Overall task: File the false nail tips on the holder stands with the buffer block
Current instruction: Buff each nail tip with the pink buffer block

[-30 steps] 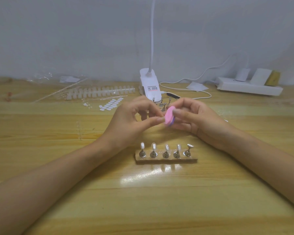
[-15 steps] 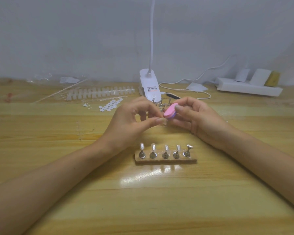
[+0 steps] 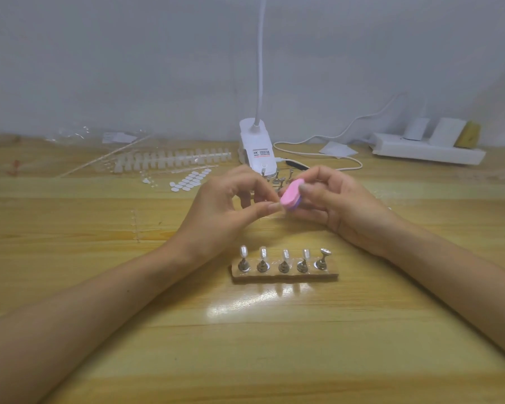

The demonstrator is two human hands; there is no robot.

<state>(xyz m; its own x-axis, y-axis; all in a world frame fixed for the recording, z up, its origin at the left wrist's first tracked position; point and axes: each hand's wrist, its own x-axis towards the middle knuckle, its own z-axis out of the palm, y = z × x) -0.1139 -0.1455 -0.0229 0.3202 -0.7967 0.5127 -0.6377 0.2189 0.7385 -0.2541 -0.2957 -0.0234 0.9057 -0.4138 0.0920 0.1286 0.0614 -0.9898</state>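
Right now both hands are raised just above a wooden table (image 3: pixel 362 330), meeting near the middle of the view. The right hand (image 3: pixel 341 205) is curled around a pink buffer block (image 3: pixel 291 194), with the thumb lying across its upper face and the other fingers folded beneath it; a thin purple layer shows along the block's lower edge. The left hand (image 3: pixel 225 208) is closed in a pinch, thumb and forefinger tips drawn together right against the lower left end of the block. Whatever sits between those fingertips is too small and blurred to make out.

Nearer the person, on the table below the hands, a flat wooden base (image 3: pixel 285 277) carries five small metal holder stands (image 3: pixel 283 265) in a row. The four on the left each bear a pale nail tip (image 3: pixel 243 251) standing upright, while the rightmost stand (image 3: pixel 322 258) leans to the right and shows only its shiny head. The hands and the base are apart.

Farther back, a white lamp clamp (image 3: pixel 257 147) stands at the table's rear edge, with a few loose stands (image 3: pixel 280 179) just in front of it. Left of it lie strips of clear nail tips (image 3: pixel 172 157) and a cluster of white adhesive tabs (image 3: pixel 190 179). A white power strip (image 3: pixel 429 151) rests at the far right by the wall.
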